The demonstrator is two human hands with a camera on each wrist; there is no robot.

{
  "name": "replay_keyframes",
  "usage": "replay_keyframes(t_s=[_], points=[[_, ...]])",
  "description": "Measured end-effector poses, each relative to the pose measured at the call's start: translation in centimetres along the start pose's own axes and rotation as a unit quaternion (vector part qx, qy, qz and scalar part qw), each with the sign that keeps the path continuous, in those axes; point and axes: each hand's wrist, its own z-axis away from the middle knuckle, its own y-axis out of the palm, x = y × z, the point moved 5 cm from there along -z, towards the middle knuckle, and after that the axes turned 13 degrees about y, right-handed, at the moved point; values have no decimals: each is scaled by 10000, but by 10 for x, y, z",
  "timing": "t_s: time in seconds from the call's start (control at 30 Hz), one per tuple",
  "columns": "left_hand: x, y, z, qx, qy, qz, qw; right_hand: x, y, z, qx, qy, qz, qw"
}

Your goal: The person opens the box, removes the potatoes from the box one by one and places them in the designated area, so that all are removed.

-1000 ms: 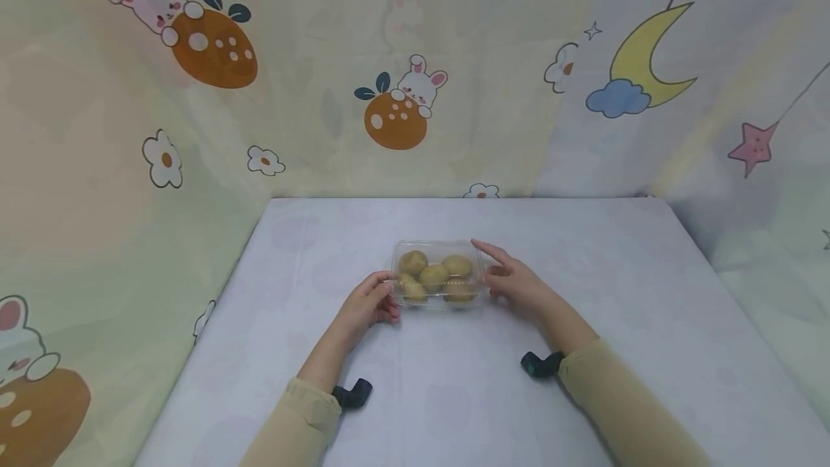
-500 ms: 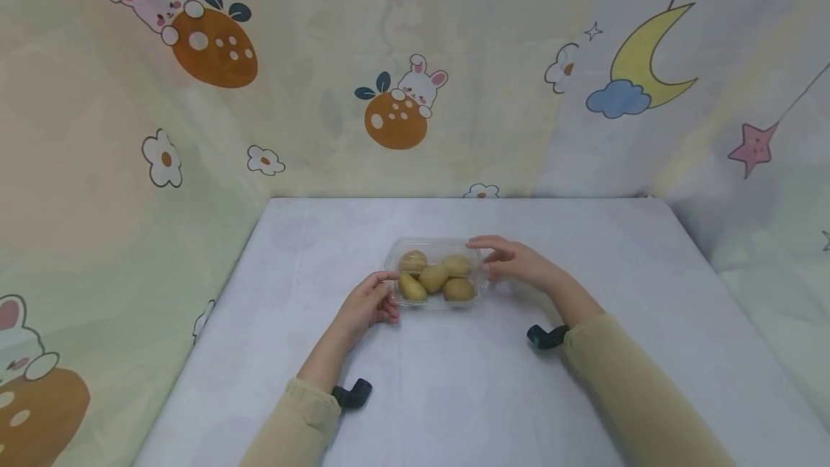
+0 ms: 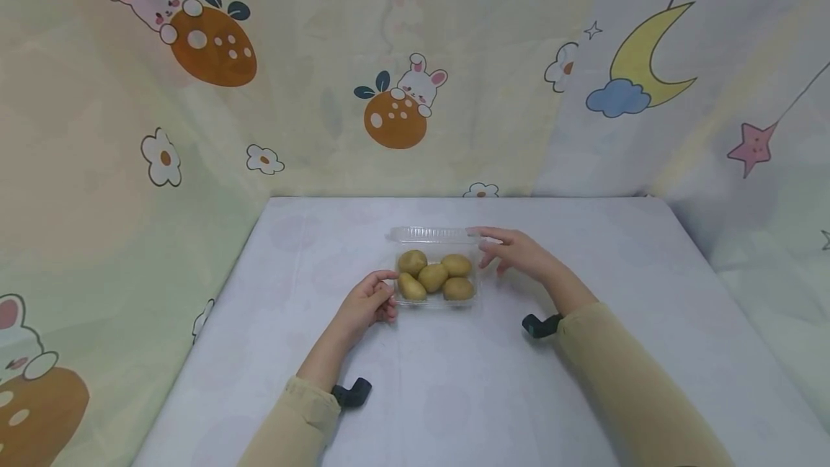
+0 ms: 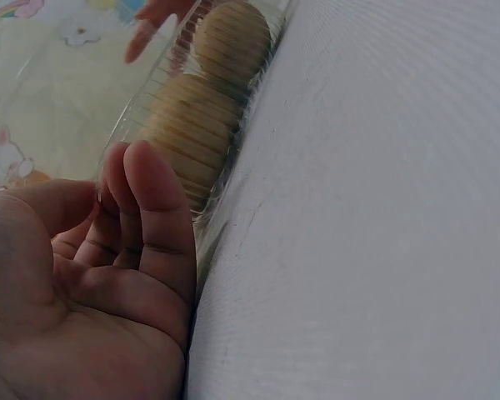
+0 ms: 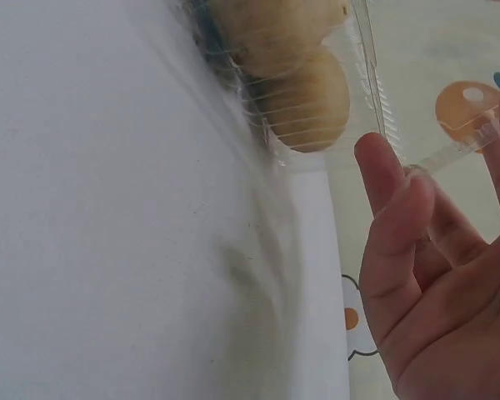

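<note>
A clear plastic clamshell box (image 3: pixel 437 304) holds several yellowish potatoes (image 3: pixel 433 277) in the head view. Its ribbed lid (image 3: pixel 434 235) stands raised at the far side. At the box's left end, my left hand (image 3: pixel 364 305) pinches the rim between thumb and forefinger, the other fingers bent below. My right hand (image 3: pixel 524 256) is at the right end, its long forefinger stretched along the lid's corner and the other fingers loosely spread. Through the ribbed side wall, the left wrist view shows two potatoes (image 4: pixel 190 129). The right wrist view shows the lid's edge (image 5: pixel 454 156) among the right fingers.
The box rests on a table with a pale cloth (image 3: pixel 447 395). Behind and beside it hangs a curtain (image 3: pixel 311 78) printed with rabbits, flowers and a moon. Each sleeved wrist wears a small black camera mount (image 3: pixel 353 393).
The lid has swung up and back from over the potatoes, the right hand moving up and away with it. The left hand has stayed at the left rim.
</note>
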Motion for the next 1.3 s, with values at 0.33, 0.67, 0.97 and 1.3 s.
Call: replay_keyframes(t_s=[0.33,0.67,0.97,1.3], points=[[0,-1,-1,-29,-13,-64,10000,12,-6,-12,-266,-172,-345,9989],[-2,-1,1,-47,17,-125,9999,21,-10,-23,-707,-197,-635,9953],[-4,0,2,-146,-17,-246,9996,17,-9,-40,-1008,243,-1090,9886],[-4,-1,2,-100,65,-249,9996,3,-1,-52,-1082,840,-1156,9838]])
